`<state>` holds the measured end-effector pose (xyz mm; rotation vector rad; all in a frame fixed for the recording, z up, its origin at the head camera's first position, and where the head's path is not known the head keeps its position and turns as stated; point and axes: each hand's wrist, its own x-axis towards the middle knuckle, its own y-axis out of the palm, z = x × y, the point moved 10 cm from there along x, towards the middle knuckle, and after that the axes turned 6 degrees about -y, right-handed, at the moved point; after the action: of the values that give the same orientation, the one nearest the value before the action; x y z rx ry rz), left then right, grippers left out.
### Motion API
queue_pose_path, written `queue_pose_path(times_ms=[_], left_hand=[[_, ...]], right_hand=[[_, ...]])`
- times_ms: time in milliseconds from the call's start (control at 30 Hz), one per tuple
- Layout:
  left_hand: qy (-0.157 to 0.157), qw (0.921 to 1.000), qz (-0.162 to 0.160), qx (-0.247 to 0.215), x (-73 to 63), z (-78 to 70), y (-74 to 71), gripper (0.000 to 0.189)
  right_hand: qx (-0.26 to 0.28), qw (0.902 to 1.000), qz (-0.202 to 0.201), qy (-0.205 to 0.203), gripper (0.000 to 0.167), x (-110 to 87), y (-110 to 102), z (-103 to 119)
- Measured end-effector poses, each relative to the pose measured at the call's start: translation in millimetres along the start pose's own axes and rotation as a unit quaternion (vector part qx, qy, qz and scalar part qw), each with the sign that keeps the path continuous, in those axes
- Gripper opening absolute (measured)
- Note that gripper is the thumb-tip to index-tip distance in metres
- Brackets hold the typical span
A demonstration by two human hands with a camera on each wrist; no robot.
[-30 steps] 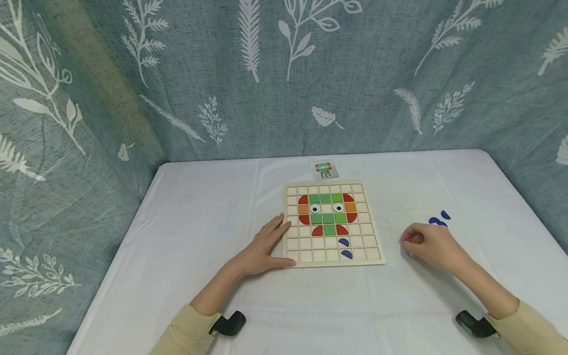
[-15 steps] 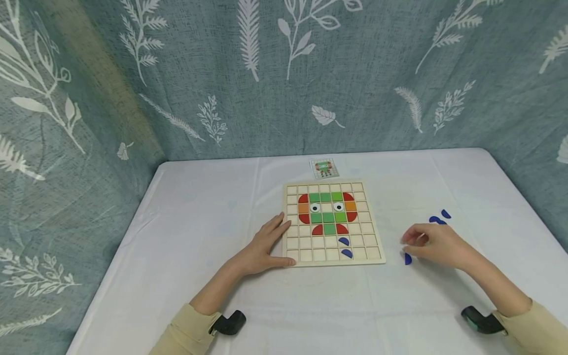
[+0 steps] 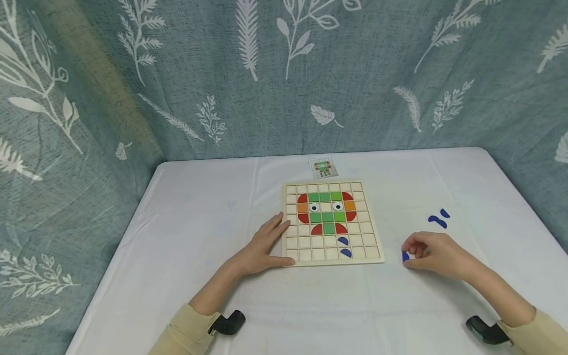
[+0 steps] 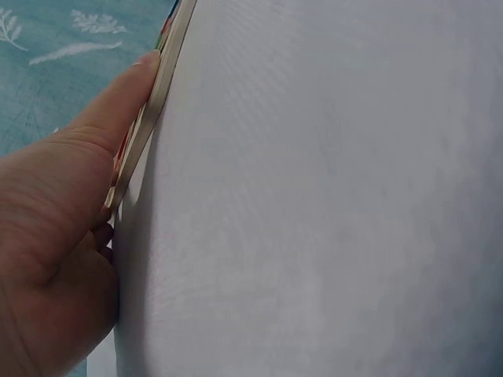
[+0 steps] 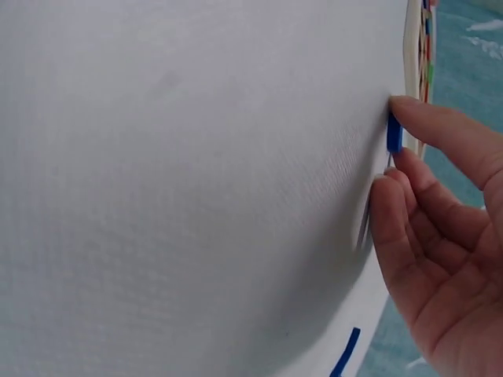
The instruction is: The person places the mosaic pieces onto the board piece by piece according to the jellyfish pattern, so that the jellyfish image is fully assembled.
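Note:
A wooden grid board (image 3: pixel 290 256) carries colored tiles arranged in a face-like pattern, with two blue pieces (image 3: pixel 346 253) in its lower rows. My left hand (image 3: pixel 259 251) rests against the board's left edge, fingers spread and thumb on the near left corner. To the right of the board, my right hand (image 3: pixel 439 254) pinches a blue half-circle tile (image 3: pixel 406 257) between thumb and fingertips. The right wrist view shows that blue tile (image 5: pixel 394 133) edge-on between the fingertips. Behind the right hand lie more blue half-circle tiles (image 3: pixel 444 213).
A small picture card (image 3: pixel 323 168) with a similar face design lies behind the board. White cloth covers the table (image 3: pixel 222 197). A patterned teal curtain (image 3: pixel 275 113) hangs along the back and sides.
My right hand has shifted slightly nearer the front edge, and the blue tile has come into sight at its fingertips. My left hand and the board stay put.

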<state>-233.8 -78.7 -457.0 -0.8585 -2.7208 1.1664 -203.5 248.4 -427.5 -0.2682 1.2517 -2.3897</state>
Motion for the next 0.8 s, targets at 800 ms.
queue_pose_path(times_ms=[800], left_hand=[[0.005,0.9999,-0.004,0.008,0.3,1.1,2.3,0.094]], right_hand=[[0.026,0.9905,0.009,-0.134,0.019,87.7,48,91]])
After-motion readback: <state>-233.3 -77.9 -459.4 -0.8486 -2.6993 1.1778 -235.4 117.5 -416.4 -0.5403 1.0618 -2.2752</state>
